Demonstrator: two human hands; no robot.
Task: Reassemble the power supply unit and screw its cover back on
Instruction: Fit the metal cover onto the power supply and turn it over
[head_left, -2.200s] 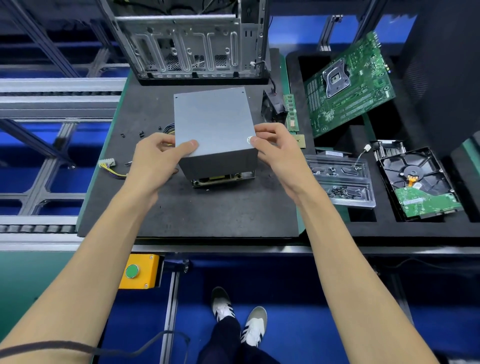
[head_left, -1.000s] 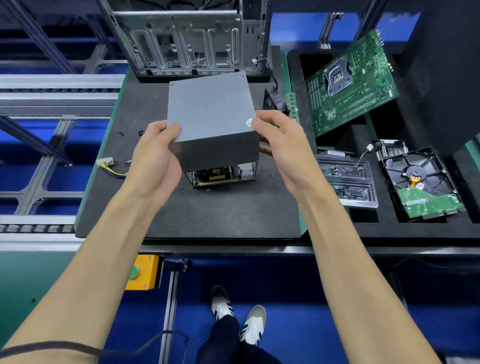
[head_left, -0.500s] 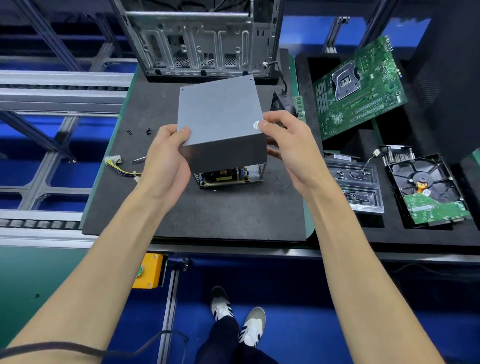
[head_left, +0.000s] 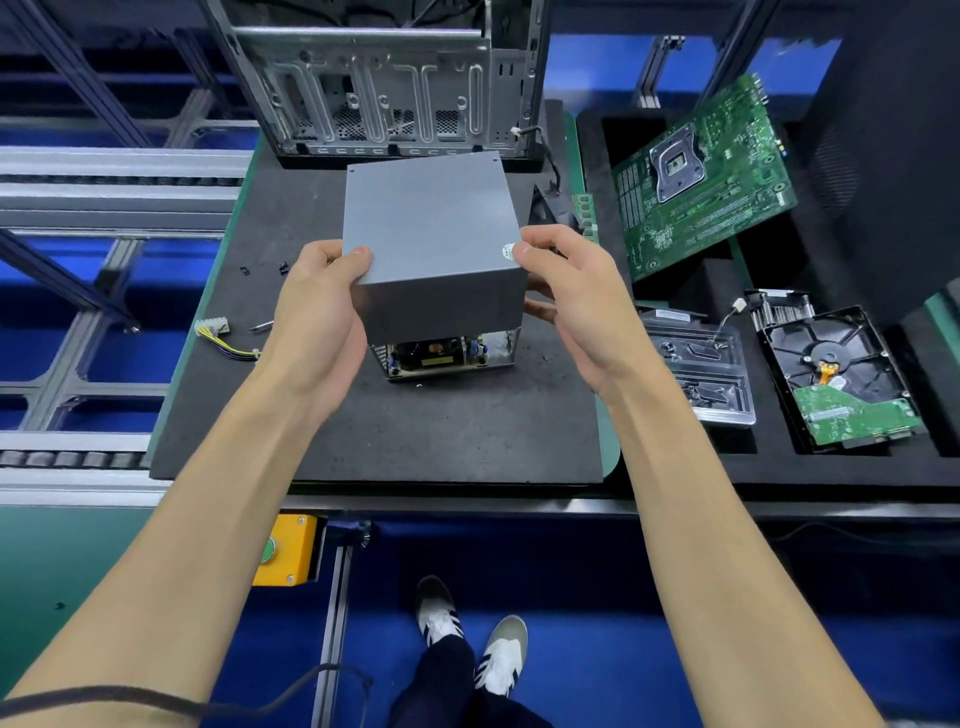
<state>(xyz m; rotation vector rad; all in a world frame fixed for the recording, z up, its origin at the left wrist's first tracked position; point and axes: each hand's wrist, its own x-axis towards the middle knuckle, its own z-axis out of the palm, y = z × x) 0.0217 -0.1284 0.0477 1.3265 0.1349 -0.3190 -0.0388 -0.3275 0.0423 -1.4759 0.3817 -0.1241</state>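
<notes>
Both hands' fingers (head_left: 358, 255) pinch grey cover (head_left: 431, 228) over PSU base (head_left: 441, 356); chassis (head_left: 384, 88) behind; motherboard (head_left: 701, 176) right

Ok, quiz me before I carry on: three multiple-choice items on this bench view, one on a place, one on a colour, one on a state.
1. The green motherboard lies where from the grey metal cover?
A right
B left
C beneath

2. The push-button box under the bench is:
A red
B yellow
C white

3. The cover is:
A fully seated
B lying flat on the black foam mat
C held by left hand and right hand, with the power supply base exposed below

Answers: 1 A, it leans in the tray beyond the right hand; 2 B, yellow housing; 3 C, circuitry shows under its edge.
</notes>
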